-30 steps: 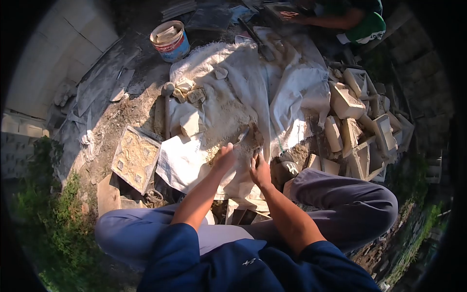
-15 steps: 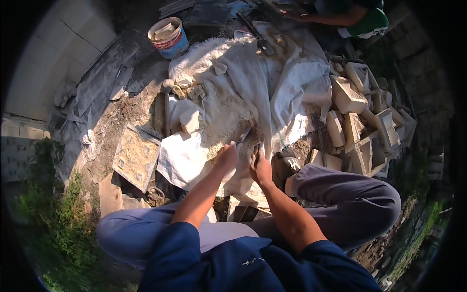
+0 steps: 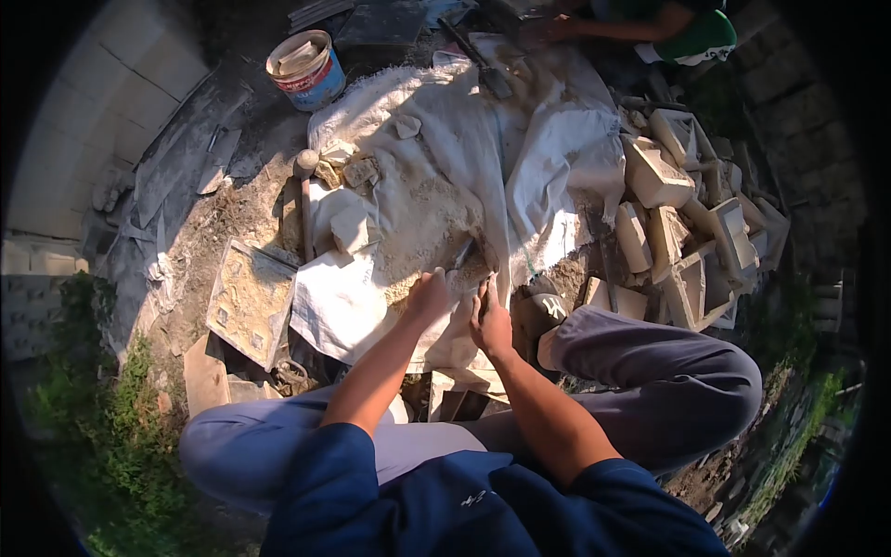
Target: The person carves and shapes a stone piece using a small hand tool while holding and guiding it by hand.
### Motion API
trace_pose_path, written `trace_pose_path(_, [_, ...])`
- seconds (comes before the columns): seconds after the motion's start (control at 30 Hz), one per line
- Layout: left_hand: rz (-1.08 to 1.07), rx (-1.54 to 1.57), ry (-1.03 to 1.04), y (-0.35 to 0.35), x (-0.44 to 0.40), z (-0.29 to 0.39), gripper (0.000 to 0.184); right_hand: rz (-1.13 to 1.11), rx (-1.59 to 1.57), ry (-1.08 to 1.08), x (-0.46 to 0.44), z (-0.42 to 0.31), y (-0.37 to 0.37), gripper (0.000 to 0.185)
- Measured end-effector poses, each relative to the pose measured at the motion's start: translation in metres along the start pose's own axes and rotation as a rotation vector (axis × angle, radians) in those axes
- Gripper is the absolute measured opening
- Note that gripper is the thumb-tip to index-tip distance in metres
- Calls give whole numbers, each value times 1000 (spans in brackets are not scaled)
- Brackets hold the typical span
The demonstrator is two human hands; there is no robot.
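Observation:
On the white woven sack spread before me, my left hand is closed around a small tool with a narrow grey metal blade. Its tip points up and right into pale sandy powder; the handle is hidden in my fist. Close by on the right, my right hand is held low with its fingers bent together. A dark edge shows at its fingertips, but what it grips is unclear. A whitish stone block and a few rough lumps lie beyond my left hand.
A hammer-like tool lies left of the sack, above a sand-filled mould. Cast pale blocks are heaped at right. A paint bucket holds pieces at the back. Another person's arm reaches in at top right.
The whole view has shifted slightly left. My hands stay close together over the powder, with the blade tilted a little more upright. The other person's hand has moved slightly.

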State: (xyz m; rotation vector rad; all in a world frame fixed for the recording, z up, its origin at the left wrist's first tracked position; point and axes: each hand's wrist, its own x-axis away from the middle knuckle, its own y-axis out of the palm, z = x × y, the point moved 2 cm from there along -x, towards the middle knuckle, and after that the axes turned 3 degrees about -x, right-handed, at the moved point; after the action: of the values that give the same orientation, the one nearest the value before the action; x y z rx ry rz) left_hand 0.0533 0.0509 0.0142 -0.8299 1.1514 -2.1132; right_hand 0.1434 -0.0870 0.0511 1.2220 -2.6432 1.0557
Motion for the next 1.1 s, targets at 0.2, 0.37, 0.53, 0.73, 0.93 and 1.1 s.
trace_pose_path(0.2, [11, 140, -41, 7, 2, -7, 38, -26, 55, 54, 3, 5, -2, 68])
trace_pose_path(0.37, [43, 108, 11, -4, 4, -3, 36, 21, 3, -15, -2, 7, 4, 66])
trace_pose_path(0.53, [63, 37, 77, 0, -2, -7, 43, 2, -13, 9, 7, 4, -1, 65])
trace_pose_path(0.73, [15, 7, 54, -6, 1, -14, 40, -29, 12, 38, 5, 8, -1, 65])
trace_pose_path(0.93, [105, 72, -4, 11, 2, -17, 36, -24, 40, 55, -2, 0, -6, 64])
trace_pose_path(1.1, [37, 52, -88, -10, 1, -8, 34, -37, 31, 63, -4, 7, -2, 63])
